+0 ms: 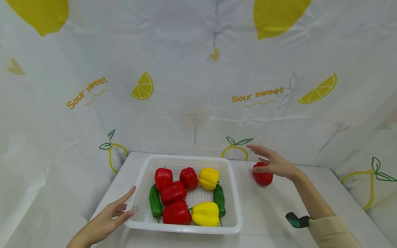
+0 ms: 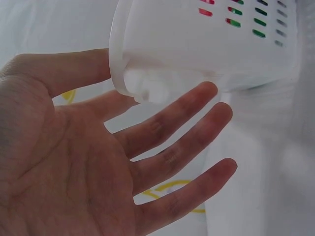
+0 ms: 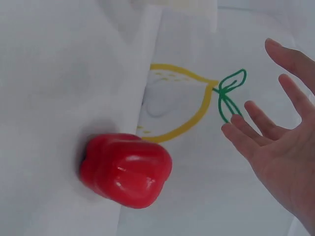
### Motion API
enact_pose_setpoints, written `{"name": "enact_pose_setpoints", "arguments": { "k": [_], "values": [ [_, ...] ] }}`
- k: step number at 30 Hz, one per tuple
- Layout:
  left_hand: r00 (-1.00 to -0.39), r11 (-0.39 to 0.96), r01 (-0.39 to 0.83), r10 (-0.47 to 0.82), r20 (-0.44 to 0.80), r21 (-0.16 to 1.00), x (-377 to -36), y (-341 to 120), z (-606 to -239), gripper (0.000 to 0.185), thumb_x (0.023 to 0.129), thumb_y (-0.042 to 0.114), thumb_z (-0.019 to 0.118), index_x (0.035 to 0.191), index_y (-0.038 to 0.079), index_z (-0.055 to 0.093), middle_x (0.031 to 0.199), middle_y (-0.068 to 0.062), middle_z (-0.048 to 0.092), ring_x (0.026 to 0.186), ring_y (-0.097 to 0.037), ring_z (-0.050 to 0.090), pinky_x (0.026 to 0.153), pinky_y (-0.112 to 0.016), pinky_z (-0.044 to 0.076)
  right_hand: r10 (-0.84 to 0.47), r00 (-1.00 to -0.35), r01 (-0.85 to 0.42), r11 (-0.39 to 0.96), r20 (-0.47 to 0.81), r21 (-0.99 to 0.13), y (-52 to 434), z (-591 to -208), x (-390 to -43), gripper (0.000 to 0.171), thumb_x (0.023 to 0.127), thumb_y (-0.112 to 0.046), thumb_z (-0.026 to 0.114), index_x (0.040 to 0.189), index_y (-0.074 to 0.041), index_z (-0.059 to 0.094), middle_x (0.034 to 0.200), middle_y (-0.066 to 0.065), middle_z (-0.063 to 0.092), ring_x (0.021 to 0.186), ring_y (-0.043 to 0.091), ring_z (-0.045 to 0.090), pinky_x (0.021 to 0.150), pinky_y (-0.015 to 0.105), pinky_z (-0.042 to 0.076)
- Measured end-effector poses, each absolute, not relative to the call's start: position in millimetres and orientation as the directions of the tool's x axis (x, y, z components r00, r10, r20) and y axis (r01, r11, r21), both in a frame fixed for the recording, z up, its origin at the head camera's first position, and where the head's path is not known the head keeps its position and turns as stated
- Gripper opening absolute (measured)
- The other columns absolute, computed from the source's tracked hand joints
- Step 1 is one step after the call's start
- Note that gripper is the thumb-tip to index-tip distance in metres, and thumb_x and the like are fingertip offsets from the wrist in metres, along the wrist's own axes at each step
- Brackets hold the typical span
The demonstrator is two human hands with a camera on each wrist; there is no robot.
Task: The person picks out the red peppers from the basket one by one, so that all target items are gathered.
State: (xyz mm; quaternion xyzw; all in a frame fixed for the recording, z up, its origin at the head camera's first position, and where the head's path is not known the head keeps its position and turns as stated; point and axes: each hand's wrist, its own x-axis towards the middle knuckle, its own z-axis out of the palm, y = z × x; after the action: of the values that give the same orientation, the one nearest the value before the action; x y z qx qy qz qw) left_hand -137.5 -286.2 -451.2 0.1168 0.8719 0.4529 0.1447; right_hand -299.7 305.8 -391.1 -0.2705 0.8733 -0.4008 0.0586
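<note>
A white plastic basket [image 1: 234, 206] holds red, yellow and green peppers. At its left edge is my left hand [image 1: 107, 217], thumb and index fingertips right at the rim; the other fingers stretch loosely under the basket wall [image 2: 206, 44] in the left wrist view. One red bell pepper [image 1: 263, 177] sits outside the basket on the right of the table. My right hand [image 1: 274, 163] hovers by it with fingers spread, overlapping it in the head view. From the right wrist, a gap shows between this hand [image 3: 280, 142] and the pepper [image 3: 128, 169].
Inside the basket lie several red bell peppers [image 1: 176, 212], two yellow bell peppers [image 1: 206, 213] and two long green peppers [image 1: 155, 201]. The white table [image 1: 263, 213] meets a lemon-printed sheet [image 1: 186, 86] at its back edge. A dark green strap [image 1: 297, 220] sits near the right sleeve.
</note>
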Motion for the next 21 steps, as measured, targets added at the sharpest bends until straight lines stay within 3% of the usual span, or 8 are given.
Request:
{"name": "enact_pose_setpoints", "arguments": {
  "k": [4,9,13,16,21],
  "values": [
    [-0.930,0.563,0.082,0.341,-0.140,0.823,-136.5,-286.3,-451.1,0.079,0.112,0.027,0.060,0.175,0.010,0.014,0.151,-0.032,0.060,0.124,-0.039,0.073,0.089,-0.022,0.058,-0.597,-0.786,-0.516,0.486,0.163,-0.706,283.3,-380.8,-297.9,0.081,0.093,-0.013,0.083,0.163,-0.002,0.042,0.168,0.029,0.041,0.150,0.062,0.040,0.111,0.075,0.049],
    [-0.928,0.566,0.110,0.352,-0.118,0.817,-135.0,-287.9,-452.3,0.078,0.113,0.026,0.058,0.174,0.008,0.013,0.148,-0.030,0.063,0.123,-0.039,0.074,0.087,-0.020,0.056,-0.650,-0.744,-0.551,0.467,0.154,-0.691,260.6,-373.6,-299.4,0.076,0.095,-0.015,0.082,0.161,-0.006,0.046,0.166,0.026,0.046,0.149,0.057,0.047,0.112,0.078,0.047],
    [-0.932,0.578,0.096,0.338,-0.130,0.810,-135.4,-287.7,-453.0,0.078,0.113,0.027,0.059,0.174,0.009,0.015,0.152,-0.032,0.059,0.124,-0.036,0.072,0.092,-0.036,0.065,-0.674,-0.729,-0.549,0.468,0.123,-0.692,242.2,-365.8,-299.5,0.075,0.096,-0.017,0.082,0.161,-0.005,0.046,0.166,0.025,0.049,0.148,0.054,0.051,0.114,0.073,0.049],
    [-0.934,0.586,0.089,0.330,-0.137,0.806,-136.1,-287.4,-453.2,0.078,0.112,0.028,0.059,0.175,0.010,0.016,0.151,-0.030,0.060,0.123,-0.038,0.072,0.092,-0.042,0.065,-0.697,-0.711,-0.544,0.463,0.091,-0.700,225.6,-357.6,-300.4,0.073,0.097,-0.017,0.082,0.160,-0.004,0.048,0.165,0.022,0.051,0.148,0.050,0.053,0.116,0.069,0.049],
    [-0.933,0.581,0.090,0.332,-0.135,0.809,-135.9,-286.7,-453.5,0.078,0.112,0.029,0.059,0.175,0.012,0.015,0.149,-0.028,0.063,0.124,-0.040,0.072,0.090,-0.033,0.061,-0.740,-0.671,-0.537,0.451,0.038,-0.713,194.1,-345.6,-304.5,0.065,0.097,-0.017,0.081,0.155,-0.006,0.054,0.161,0.019,0.056,0.146,0.045,0.056,0.119,0.066,0.049]
  ]
}}
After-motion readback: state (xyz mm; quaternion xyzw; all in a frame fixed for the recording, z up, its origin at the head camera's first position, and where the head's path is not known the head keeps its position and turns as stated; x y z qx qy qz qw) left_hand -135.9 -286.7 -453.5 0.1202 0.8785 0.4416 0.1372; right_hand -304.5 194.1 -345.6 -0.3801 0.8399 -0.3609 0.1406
